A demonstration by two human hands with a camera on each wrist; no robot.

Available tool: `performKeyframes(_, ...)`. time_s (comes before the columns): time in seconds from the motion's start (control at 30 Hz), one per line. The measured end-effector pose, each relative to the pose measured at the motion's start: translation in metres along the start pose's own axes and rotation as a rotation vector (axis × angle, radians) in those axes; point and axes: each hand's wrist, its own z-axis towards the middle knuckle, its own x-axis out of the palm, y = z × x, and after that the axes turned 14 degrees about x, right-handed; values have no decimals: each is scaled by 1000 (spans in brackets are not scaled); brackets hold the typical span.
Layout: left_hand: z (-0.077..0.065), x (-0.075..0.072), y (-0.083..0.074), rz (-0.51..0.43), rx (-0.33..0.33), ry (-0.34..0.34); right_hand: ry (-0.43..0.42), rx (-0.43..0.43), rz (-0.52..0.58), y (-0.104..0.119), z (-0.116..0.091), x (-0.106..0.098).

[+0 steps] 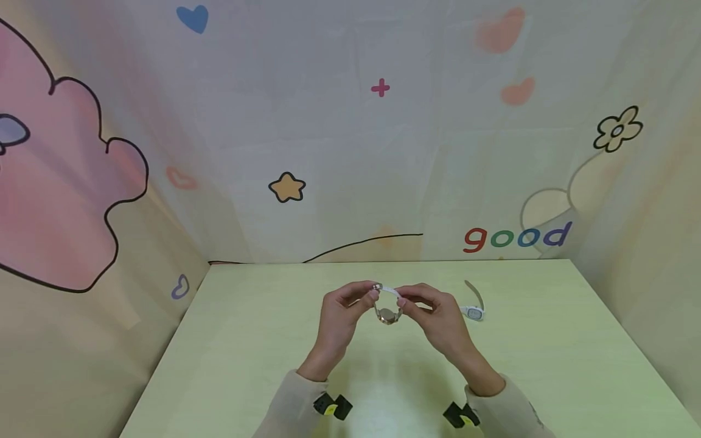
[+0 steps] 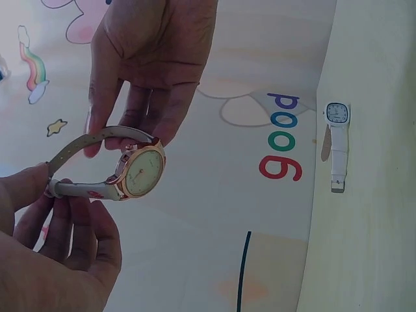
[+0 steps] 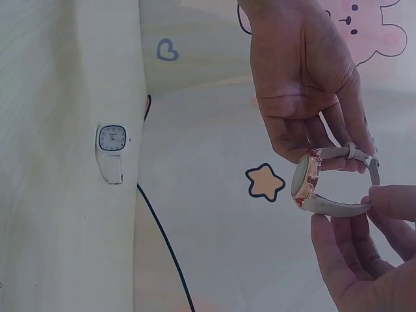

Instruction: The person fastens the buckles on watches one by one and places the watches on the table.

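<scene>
A wristwatch (image 1: 388,316) with a pale strap and rose-gold case is held up above the table between both hands. Its strap curves round into a loop, the dial hanging on the lower side. My left hand (image 1: 338,317) pinches the strap between thumb and fingers near the buckle. On the opposite side, my right hand (image 1: 441,322) pinches the strap with its thumb and fingers. The left wrist view shows the round cream dial (image 2: 144,173) and the crown beside it. Seen from the right wrist, a strap keeper (image 3: 351,151) sits close to the left hand's fingers.
On the pale green table (image 1: 241,353), a white watch (image 1: 473,313) with a squarish dial lies right of my right hand. A white square-dial watch (image 3: 112,138) also appears on the table in the right wrist view. A printed curtain (image 1: 339,121) stands behind the table.
</scene>
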Motion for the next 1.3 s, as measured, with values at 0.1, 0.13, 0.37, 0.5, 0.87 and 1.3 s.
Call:
performKeyframes(0.1, 0, 0, -1, 4, 1, 3, 1, 2, 3, 0, 0, 0)
performKeyframes(0.13, 0, 1, -1, 5, 0, 4, 1, 3, 1, -1, 0, 0)
performKeyframes(0.37, -1, 2, -1, -2, -15, 11, 2, -4, -3, -2, 0, 0)
performKeyframes(0.5, -2, 2, -1, 1, -18, 16, 6, -4, 4, -1, 0, 0)
performKeyframes(0.87, -3, 4, 3, 14, -27, 34, -23, 39, 1, 1, -1, 2)
performKeyframes(1.3, -4, 6, 4, -19, -6, -41, 52, 63, 48, -3, -2, 5)
